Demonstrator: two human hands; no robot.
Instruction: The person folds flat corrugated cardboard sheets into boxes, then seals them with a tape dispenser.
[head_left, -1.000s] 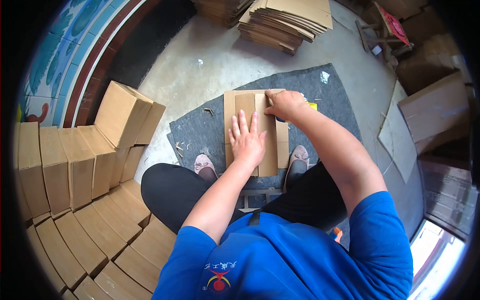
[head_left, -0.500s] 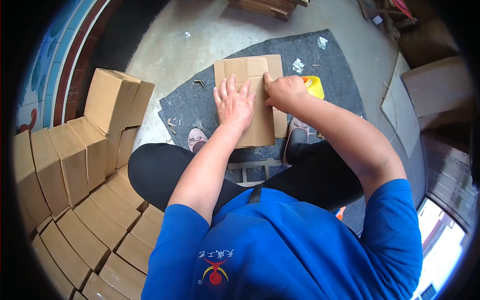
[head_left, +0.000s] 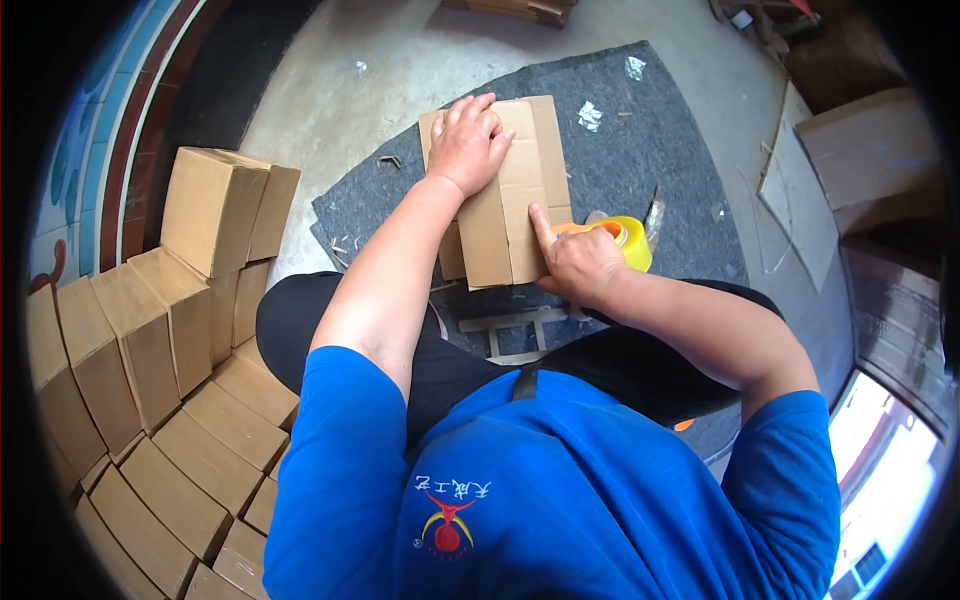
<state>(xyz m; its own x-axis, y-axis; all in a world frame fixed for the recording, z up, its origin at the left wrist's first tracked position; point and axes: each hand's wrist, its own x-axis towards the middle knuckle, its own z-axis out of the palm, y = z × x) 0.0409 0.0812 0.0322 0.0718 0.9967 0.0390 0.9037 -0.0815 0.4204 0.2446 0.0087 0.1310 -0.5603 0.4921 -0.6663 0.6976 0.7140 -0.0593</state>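
In the head view, I saw the folded cardboard [head_left: 500,225] near the middle of the frame, on a gray mat [head_left: 685,140]. The hands were apart. The left hand [head_left: 470,150] lay on its top end, I think so it wouldn't slide; I couldn't tell if it gripped. The right hand [head_left: 585,262] curled around a yellow tool [head_left: 637,247], one finger out on the cardboard, maybe to press it flat. Boxes [head_left: 205,445] sat lower left, packed close, perhaps to save room.
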